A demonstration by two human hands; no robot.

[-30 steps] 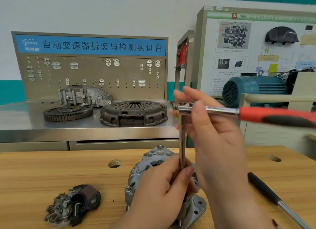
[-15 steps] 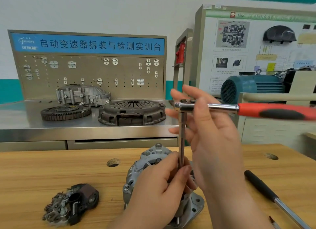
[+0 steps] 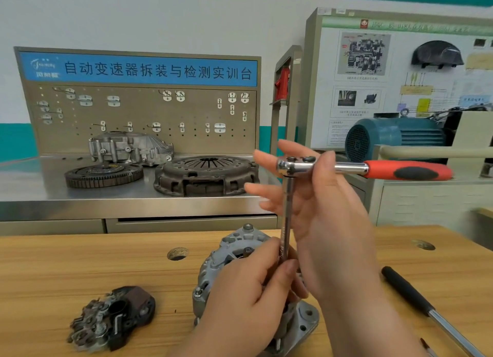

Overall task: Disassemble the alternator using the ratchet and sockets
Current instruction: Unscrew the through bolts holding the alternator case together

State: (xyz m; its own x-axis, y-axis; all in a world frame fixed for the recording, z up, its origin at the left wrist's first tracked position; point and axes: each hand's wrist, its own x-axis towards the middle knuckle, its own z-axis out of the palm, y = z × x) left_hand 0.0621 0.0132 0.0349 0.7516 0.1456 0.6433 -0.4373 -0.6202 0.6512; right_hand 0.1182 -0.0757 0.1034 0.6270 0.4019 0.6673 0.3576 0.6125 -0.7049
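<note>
The wooden tabletop holds the alternator, close in front of us. It may tip or slide if we push sideways. The ratchet sits high on a long thin bar that goes down into the alternator. Our left hand wraps round the bar low down. Our right hand pinches the ratchet head lightly, thumb in front, fingers straight behind. If the bar leans, its hidden tip may slip off.
</note>
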